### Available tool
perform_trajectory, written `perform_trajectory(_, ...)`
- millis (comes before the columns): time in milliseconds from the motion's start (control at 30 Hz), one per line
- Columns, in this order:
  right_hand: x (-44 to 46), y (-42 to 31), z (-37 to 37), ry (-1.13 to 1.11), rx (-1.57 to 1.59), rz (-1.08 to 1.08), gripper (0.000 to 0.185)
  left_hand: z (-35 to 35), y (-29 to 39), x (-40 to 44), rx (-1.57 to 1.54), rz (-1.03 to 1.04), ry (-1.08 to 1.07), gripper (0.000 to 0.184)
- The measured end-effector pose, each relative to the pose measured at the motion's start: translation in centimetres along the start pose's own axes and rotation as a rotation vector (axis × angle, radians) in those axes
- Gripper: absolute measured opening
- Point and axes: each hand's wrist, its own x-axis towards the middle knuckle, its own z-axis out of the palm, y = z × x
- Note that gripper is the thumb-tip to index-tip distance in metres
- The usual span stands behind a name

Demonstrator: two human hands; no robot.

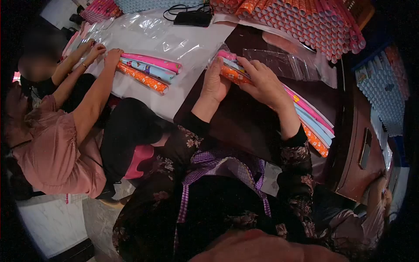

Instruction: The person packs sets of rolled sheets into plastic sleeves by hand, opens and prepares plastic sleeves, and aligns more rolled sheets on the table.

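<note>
A bundle of wrapping paper rolls (310, 122) in pink, light blue and orange slants across the dark table in front of me. Cupped against the far left end of the bundle is my left hand (214, 83), with its thumb up along the side. My right hand (265, 85) wraps over the rolls a little further along. Some clear plastic film (224, 47) shows at the bundle's end by my left fingers. My palms hide the undersides of the rolls.
A clear plastic bag (283, 63) lies beyond my hands. Stacked rolls (297, 26) rise at the back, with blue rolls (380, 91) at right. To the left, a co-worker's hand (113, 59) holds another three-roll bundle (148, 70) over a white sheet (192, 43). A black phone-like object (193, 18) lies behind.
</note>
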Motion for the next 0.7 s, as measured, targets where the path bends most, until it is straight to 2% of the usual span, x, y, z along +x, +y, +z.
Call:
perform_trajectory(67, 0.1, -0.2, -0.4, 0.018, 0.067, 0.000, 0.071, 0.1, -0.7, -0.1, 0.079, 0.025, -0.022, 0.061)
perform_trajectory(100, 0.1, -0.4, 0.0, 0.019, 0.070, 0.001, 0.071, 0.2, -0.8, -0.6, -0.039, -0.037, -0.002, 0.041)
perform_trajectory(267, 0.0, 0.7, -0.1, 0.158, 0.008, -0.025, 0.065, 2.0, -3.8, -1.8, 0.021, -0.065, -0.031, 0.038)
perform_trajectory(400, -0.1, 1.2, -0.3, 0.118, -0.024, 0.015, 0.064, 4.0, -4.0, -3.3, 0.140, -0.194, 0.047, 0.041)
perform_trajectory(500, -0.5, 1.7, 0.4, 0.077, 0.009, 0.044, 0.062, 2.3, -3.5, -3.8, 0.288, -0.308, -0.019, 0.047)
perform_trajectory(600, -0.9, 2.7, 1.6, 0.063, 0.020, 0.003, 0.060, 0.7, -1.8, -4.3, 0.489, -0.527, -0.244, 0.056)
perform_trajectory(667, -1.3, 2.4, 2.2, -0.002, 0.020, 0.038, 0.059, 2.5, 1.9, -5.0, 1.342, -0.772, -0.534, 0.045)
perform_trajectory(700, -1.5, 2.5, 2.7, -0.011, -0.002, 0.035, 0.061, 3.3, 3.6, -6.4, 1.499, -0.404, -0.522, 0.038)
